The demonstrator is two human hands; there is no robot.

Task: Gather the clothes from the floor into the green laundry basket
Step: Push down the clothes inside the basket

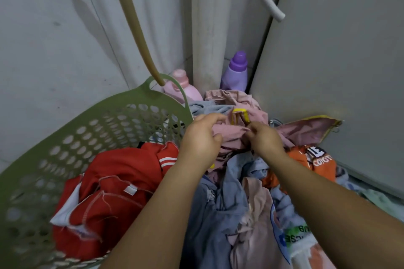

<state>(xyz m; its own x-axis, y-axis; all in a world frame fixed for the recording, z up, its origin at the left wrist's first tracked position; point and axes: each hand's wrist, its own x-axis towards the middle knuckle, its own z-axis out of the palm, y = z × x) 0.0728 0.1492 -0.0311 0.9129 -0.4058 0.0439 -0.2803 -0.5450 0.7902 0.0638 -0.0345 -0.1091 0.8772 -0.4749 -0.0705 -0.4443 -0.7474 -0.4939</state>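
The floor (pixel 371 197) is almost wholly covered; only a pale strip shows at about four o'clock, along the foot of a grey appliance. Directly on it, from the centre down to five o'clock, lies a heap of clothes (pixel 236 192): pink, blue and orange pieces tangled together. At nine o'clock the green laundry basket (pixel 72 135) sits tilted, with a red garment (pixel 113 199) inside. At twelve o'clock, in the corner beside a white pipe, stand a pink bottle (pixel 185 87) and a purple bottle (pixel 236 72), both upright, just behind the heap.
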